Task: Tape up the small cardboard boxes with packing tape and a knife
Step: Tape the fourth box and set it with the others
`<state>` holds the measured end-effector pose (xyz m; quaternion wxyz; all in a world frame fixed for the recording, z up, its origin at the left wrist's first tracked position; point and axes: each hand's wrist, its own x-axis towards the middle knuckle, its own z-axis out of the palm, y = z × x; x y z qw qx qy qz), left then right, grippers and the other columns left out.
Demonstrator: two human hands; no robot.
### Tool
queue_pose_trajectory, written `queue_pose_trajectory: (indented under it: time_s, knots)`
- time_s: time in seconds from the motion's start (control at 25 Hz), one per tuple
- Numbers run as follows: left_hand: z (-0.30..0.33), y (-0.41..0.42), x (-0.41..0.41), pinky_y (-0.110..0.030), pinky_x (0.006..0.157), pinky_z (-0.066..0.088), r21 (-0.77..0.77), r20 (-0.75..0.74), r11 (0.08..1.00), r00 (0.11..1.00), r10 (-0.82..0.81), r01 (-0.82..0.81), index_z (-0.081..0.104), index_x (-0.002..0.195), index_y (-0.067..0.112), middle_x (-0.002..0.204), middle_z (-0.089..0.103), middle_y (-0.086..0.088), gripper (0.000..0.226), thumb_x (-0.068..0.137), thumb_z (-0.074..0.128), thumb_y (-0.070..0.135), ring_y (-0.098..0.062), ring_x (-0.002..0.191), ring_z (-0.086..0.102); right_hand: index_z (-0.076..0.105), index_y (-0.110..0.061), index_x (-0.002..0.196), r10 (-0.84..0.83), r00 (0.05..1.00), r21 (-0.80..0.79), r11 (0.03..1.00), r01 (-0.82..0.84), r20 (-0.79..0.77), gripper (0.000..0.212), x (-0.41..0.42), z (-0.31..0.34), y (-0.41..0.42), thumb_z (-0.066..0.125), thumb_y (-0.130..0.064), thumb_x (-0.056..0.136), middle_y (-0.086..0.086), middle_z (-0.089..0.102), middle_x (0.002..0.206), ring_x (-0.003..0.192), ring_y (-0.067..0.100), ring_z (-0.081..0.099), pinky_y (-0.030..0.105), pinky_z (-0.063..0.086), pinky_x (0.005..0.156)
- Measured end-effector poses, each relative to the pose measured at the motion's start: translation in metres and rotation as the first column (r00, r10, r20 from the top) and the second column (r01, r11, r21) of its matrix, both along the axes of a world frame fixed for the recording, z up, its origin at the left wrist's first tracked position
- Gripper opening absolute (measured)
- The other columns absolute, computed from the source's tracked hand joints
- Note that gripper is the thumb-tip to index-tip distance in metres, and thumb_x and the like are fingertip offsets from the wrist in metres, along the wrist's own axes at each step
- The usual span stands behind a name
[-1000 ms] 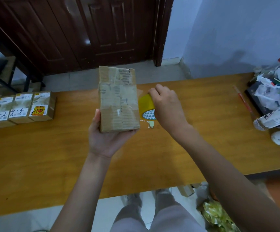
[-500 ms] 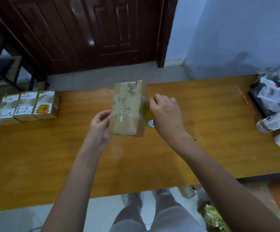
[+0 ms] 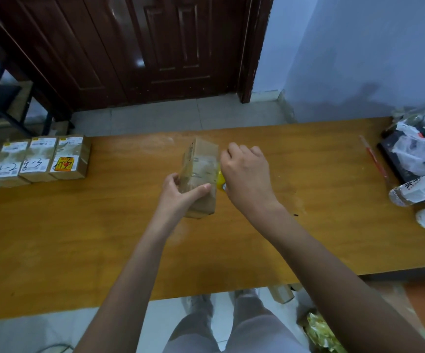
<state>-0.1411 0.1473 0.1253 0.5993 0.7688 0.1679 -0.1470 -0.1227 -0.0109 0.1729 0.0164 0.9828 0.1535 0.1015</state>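
A small cardboard box (image 3: 202, 161) with clear tape on it stands at the middle of the wooden table (image 3: 79, 238). My left hand (image 3: 180, 193) grips its near end, thumb across the top face. My right hand (image 3: 247, 174) is curled round a yellow tape roll (image 3: 220, 180), pressed against the box's right side; most of the roll is hidden under the hand. Three taped boxes with white labels (image 3: 42, 159) stand in a row at the table's far left corner. No knife is plainly visible.
A red pen-like stick (image 3: 374, 159) lies at the right. Beyond it sits a pile of plastic bags (image 3: 420, 151) and a bottle (image 3: 417, 191) on the table's right end. A dark wooden door (image 3: 155, 47) is behind the table.
The box came down from being held up in the air to the table and turned edge-on. My left hand moved from under it to gripping its near end. My right hand followed with the roll.
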Motion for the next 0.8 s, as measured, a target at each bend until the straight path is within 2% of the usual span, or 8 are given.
queue_pose_trajectory:
  time_s: [0.08, 0.2, 0.28, 0.4, 0.52, 0.6, 0.72, 0.8]
  knots:
    - [-0.007, 0.006, 0.003, -0.031, 0.077, 0.055, -0.135, -0.046, 0.987, 0.996, 0.079, -0.084, 0.042, 0.134, 0.011, 0.126, 0.057, -0.007, 0.104, 0.051, 0.090, 0.052, -0.019, 0.103, 0.062, 0.060, -0.011, 0.100, -0.050, 0.998, 0.212, 0.976, 0.057, -0.038, 0.035, 0.006, -0.002, -0.021, 0.068, -0.005, 0.067, 0.004, 0.060, 0.094, 0.082, 0.024, 0.056, 0.031, 0.037, 0.066]
    - [-0.010, 0.012, 0.006, -0.054, 0.086, 0.056, -0.274, -0.117, 0.943, 0.980, 0.161, -0.188, 0.050, 0.128, 0.007, 0.121, 0.063, -0.017, 0.104, 0.041, 0.086, 0.052, -0.033, 0.104, 0.066, 0.053, -0.010, 0.098, -0.067, 0.977, 0.681, 0.708, 0.188, -0.200, 0.031, 0.006, -0.012, -0.046, 0.065, 0.001, 0.072, -0.001, 0.056, 0.078, 0.067, 0.015, 0.052, 0.023, 0.035, 0.055]
    - [-0.009, 0.010, 0.007, -0.049, 0.079, 0.059, -0.302, -0.125, 0.932, 0.978, 0.168, -0.199, 0.047, 0.126, 0.010, 0.119, 0.063, -0.014, 0.100, 0.042, 0.087, 0.048, -0.029, 0.100, 0.068, 0.045, -0.010, 0.091, -0.025, 0.968, 0.765, 0.608, 0.212, -0.249, 0.028, 0.007, -0.018, -0.044, 0.058, 0.010, 0.075, -0.004, 0.046, 0.071, 0.061, 0.009, 0.045, 0.021, 0.031, 0.052]
    - [-0.007, 0.010, 0.008, -0.028, 0.063, 0.056, -0.258, -0.052, 0.944, 0.979, 0.197, -0.204, 0.044, 0.125, 0.014, 0.114, 0.061, -0.005, 0.088, 0.052, 0.084, 0.043, -0.019, 0.094, 0.067, 0.050, -0.005, 0.093, -0.054, 0.997, 0.687, 0.722, 0.076, -0.054, 0.029, 0.014, -0.012, -0.041, 0.055, 0.013, 0.071, 0.006, 0.050, 0.085, 0.070, 0.016, 0.044, 0.030, 0.031, 0.059]
    - [-0.002, 0.033, 0.018, -0.023, 0.063, 0.055, -0.194, 0.040, 0.947, 0.962, 0.269, -0.256, 0.043, 0.130, 0.014, 0.114, 0.059, 0.001, 0.089, 0.056, 0.082, 0.043, -0.016, 0.096, 0.065, 0.057, -0.006, 0.097, -0.148, 0.961, 0.292, 0.953, 0.076, 0.232, 0.034, 0.028, 0.001, -0.060, 0.055, 0.010, 0.066, 0.010, 0.056, 0.092, 0.074, 0.023, 0.048, 0.028, 0.027, 0.068]
    - [0.002, 0.045, 0.026, -0.032, 0.066, 0.057, -0.242, 0.013, 0.941, 0.969, 0.245, -0.235, 0.044, 0.134, 0.009, 0.119, 0.062, -0.007, 0.090, 0.059, 0.083, 0.042, -0.024, 0.100, 0.067, 0.058, -0.007, 0.098, -0.170, 0.976, 0.131, 0.980, 0.152, 0.137, 0.039, 0.031, 0.000, -0.065, 0.057, 0.012, 0.064, 0.010, 0.058, 0.093, 0.082, 0.029, 0.052, 0.032, 0.027, 0.069]
    - [0.006, 0.047, 0.023, -0.034, 0.062, 0.056, -0.351, -0.030, 0.915, 0.979, 0.200, -0.197, 0.048, 0.134, 0.001, 0.120, 0.064, -0.016, 0.085, 0.063, 0.080, 0.036, -0.028, 0.097, 0.067, 0.057, -0.006, 0.101, -0.181, 0.983, 0.099, 0.979, 0.180, 0.006, 0.039, 0.030, -0.011, -0.062, 0.056, 0.011, 0.067, 0.009, 0.058, 0.099, 0.088, 0.029, 0.053, 0.033, 0.031, 0.071]
    - [0.006, 0.044, 0.021, -0.033, 0.062, 0.057, -0.473, -0.027, 0.869, 0.988, 0.154, -0.149, 0.063, 0.121, 0.001, 0.107, 0.066, -0.015, 0.067, 0.064, 0.077, 0.032, -0.027, 0.088, 0.065, 0.057, -0.008, 0.103, -0.167, 0.986, 0.098, 0.981, 0.168, -0.013, 0.039, 0.030, -0.015, -0.057, 0.056, 0.011, 0.068, 0.006, 0.058, 0.099, 0.089, 0.027, 0.053, 0.034, 0.035, 0.073]
